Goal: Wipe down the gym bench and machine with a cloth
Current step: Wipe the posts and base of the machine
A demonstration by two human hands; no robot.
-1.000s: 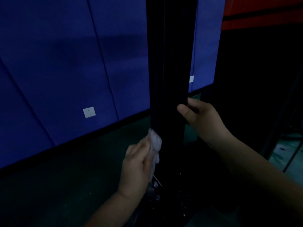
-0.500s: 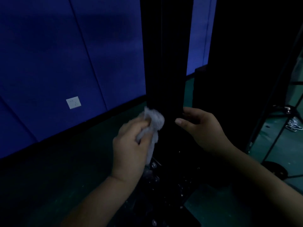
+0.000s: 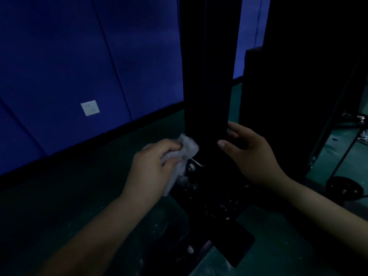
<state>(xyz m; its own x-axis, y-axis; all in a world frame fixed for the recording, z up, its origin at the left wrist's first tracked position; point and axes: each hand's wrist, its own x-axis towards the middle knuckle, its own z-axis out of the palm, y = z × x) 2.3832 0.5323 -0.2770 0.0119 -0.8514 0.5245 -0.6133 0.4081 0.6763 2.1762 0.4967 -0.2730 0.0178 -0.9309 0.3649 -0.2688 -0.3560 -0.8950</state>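
Note:
A black upright post of the gym machine [image 3: 207,76] rises through the middle of the view from a dark base plate [image 3: 217,204] with bolts. My left hand [image 3: 151,168] grips a crumpled white cloth [image 3: 187,150] and presses it against the post's lower left edge. My right hand [image 3: 251,156] rests at the post's lower right edge, fingers curved around it and thumb in front. The scene is dim, and the bench is not in view.
Blue padded wall panels [image 3: 79,56] with a white socket [image 3: 90,107] stand behind on the left. Another black upright [image 3: 288,96] is close on the right. Thin frame bars [image 3: 338,116] and a round black foot [image 3: 343,188] sit at far right on the green floor [image 3: 59,206].
Both hands have slid down the post toward its base, the left one carrying the cloth along the left edge. The view has tilted downward.

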